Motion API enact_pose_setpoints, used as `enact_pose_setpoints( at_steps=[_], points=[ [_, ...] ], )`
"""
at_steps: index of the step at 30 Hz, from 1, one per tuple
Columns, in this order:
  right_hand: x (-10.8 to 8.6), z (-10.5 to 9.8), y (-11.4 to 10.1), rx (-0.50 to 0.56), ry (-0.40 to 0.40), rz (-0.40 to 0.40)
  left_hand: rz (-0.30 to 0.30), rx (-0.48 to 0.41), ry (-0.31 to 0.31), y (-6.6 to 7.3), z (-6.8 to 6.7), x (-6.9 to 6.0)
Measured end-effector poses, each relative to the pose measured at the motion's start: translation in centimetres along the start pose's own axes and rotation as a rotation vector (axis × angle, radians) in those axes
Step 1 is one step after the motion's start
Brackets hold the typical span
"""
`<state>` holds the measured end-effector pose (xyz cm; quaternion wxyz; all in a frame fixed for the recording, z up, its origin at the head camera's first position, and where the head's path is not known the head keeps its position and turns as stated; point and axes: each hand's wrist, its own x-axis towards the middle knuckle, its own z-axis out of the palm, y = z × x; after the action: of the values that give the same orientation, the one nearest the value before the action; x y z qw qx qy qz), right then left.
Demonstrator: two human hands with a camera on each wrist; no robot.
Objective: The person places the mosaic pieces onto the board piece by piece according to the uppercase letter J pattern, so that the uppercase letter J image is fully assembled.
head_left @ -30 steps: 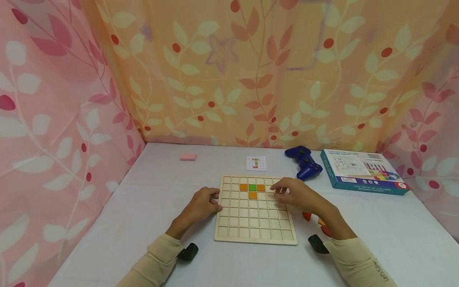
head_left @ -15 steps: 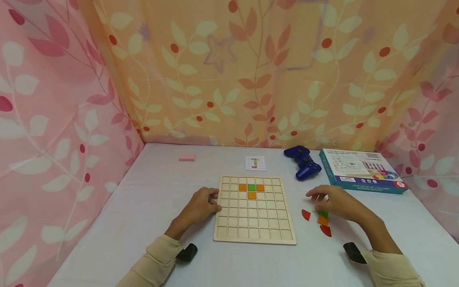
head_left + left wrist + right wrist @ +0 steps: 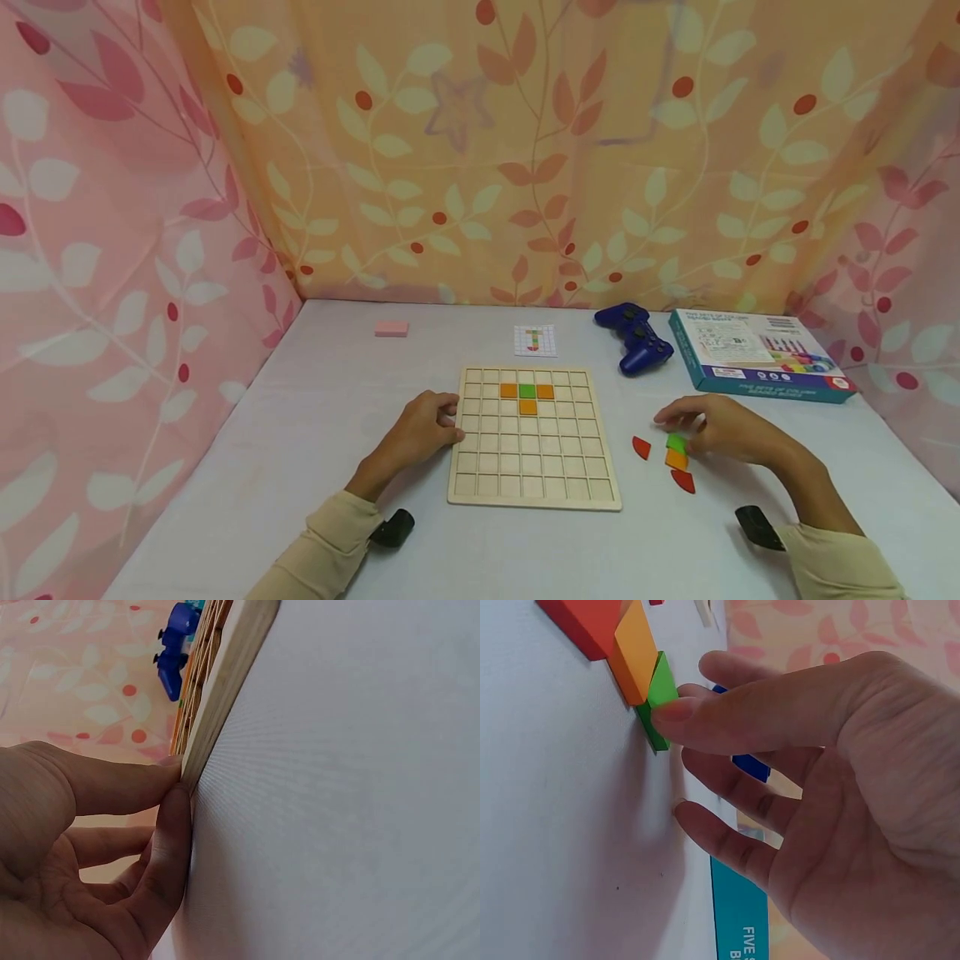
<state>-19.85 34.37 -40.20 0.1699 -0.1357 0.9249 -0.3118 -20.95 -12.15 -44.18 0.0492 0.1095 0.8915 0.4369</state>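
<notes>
A square wooden grid board [image 3: 531, 442] lies on the table, with orange tiles and one green tile [image 3: 527, 391] set in its upper cells. At its left edge my left hand [image 3: 420, 429] pinches the rim between thumb and index finger, seen closely in the left wrist view on the board's edge [image 3: 217, 690]. To the right of the board, my right hand [image 3: 731, 432] hovers with bent, spread fingers over a loose green tile [image 3: 677, 442]. In the right wrist view the thumb touches this green tile [image 3: 662, 686]; the other fingers stand apart from it.
Beside the green tile lie an orange tile [image 3: 676, 460] and two red quarter-circle pieces [image 3: 641, 448]. Behind the board are a pattern card [image 3: 536, 341], a blue game controller [image 3: 636, 339] and a pink block [image 3: 392, 329]. A boxed game [image 3: 761, 354] lies at the right rear.
My right hand has moved from the board's right side out to the loose tiles, where its thumb now meets the green one. The left hand has stayed at the board's edge.
</notes>
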Motion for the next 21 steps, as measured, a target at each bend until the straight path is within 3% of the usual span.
enact_pose_setpoints(
  at_steps=[7, 21],
  points=[
    [-0.26, -0.23, 0.21, -0.005, 0.018, 0.051, -0.010, -0.018, -0.007, -0.08, 0.00, 0.06],
    [-0.31, -0.12, 0.40, -0.064, 0.040, 0.053, -0.007, -0.031, -0.006, 0.10, -0.13, -0.09]
  ],
)
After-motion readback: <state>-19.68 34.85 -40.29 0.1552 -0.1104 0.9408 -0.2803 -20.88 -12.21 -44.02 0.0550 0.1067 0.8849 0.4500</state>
